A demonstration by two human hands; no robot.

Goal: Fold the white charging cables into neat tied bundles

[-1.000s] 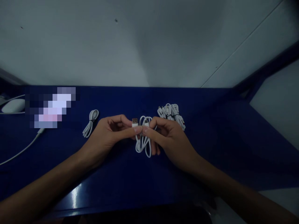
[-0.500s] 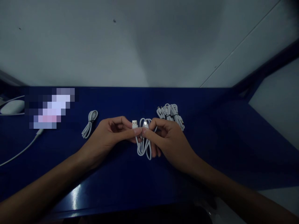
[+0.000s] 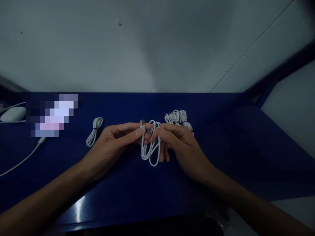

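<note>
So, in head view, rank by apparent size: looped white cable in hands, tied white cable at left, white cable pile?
Largest, too alike to rank: looped white cable, white cable pile (partly hidden by the right hand).
Smallest: tied white cable.

White cable (image 3: 150,151) smooth plastic; blue table (image 3: 118,196) glossy; plug (image 3: 142,124) metal

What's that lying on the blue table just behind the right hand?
A bundle of white cables, bound with dark ties, lies on the blue table behind the right hand, which pinches a looped white cable with the left hand. The knuckles cover the bundle's near end.
</note>
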